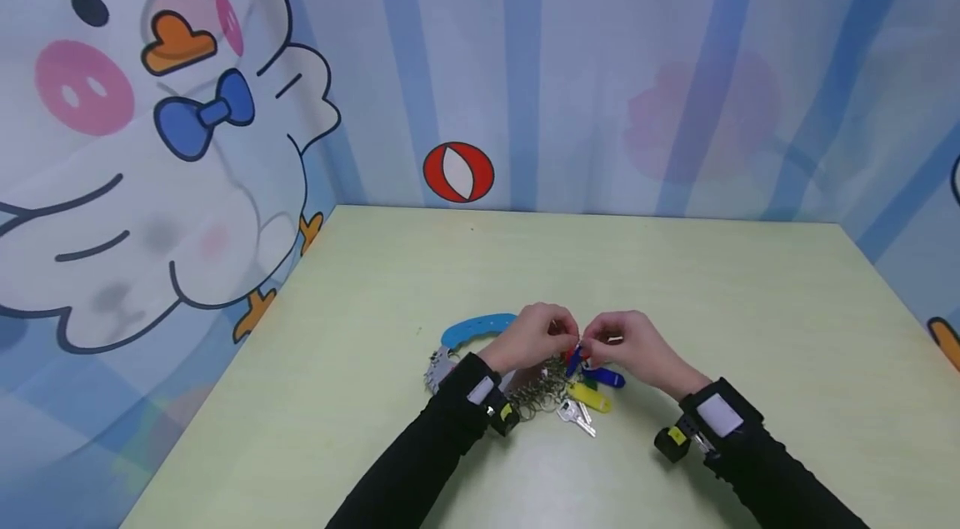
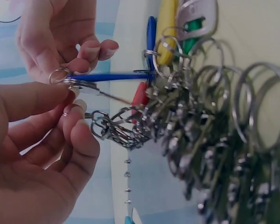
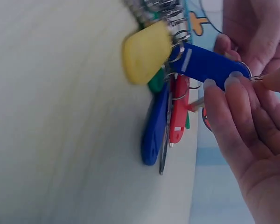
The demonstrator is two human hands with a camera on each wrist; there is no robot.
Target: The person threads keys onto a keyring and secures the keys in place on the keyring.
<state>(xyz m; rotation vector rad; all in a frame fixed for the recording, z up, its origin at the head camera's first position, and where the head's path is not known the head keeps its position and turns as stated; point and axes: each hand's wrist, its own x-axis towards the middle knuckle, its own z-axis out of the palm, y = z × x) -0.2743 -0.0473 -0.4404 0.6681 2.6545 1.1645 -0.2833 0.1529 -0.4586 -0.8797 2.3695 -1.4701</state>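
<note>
In the head view my left hand (image 1: 534,335) and right hand (image 1: 637,346) meet fingertip to fingertip over the table. The right fingers pinch a blue key tag (image 3: 205,65) near its end, by a small metal ring (image 3: 245,69). My left thumb and index finger pinch small metal rings (image 2: 73,83) at that same end. A dark link chain (image 2: 113,128) runs from under the left fingers. Beside it hangs a bunch of metal rings and clasps (image 2: 214,140). Around the bunch are a yellow tag (image 1: 590,396), a red tag (image 3: 178,109), another blue tag (image 3: 155,128) and silver keys (image 1: 576,414).
A curved light-blue strip (image 1: 476,327) lies behind my left wrist, with grey metallic pieces (image 1: 437,368) at its left end. All of this is on a pale yellow table (image 1: 675,271). A printed cartoon backdrop (image 1: 570,79) stands along its far edge.
</note>
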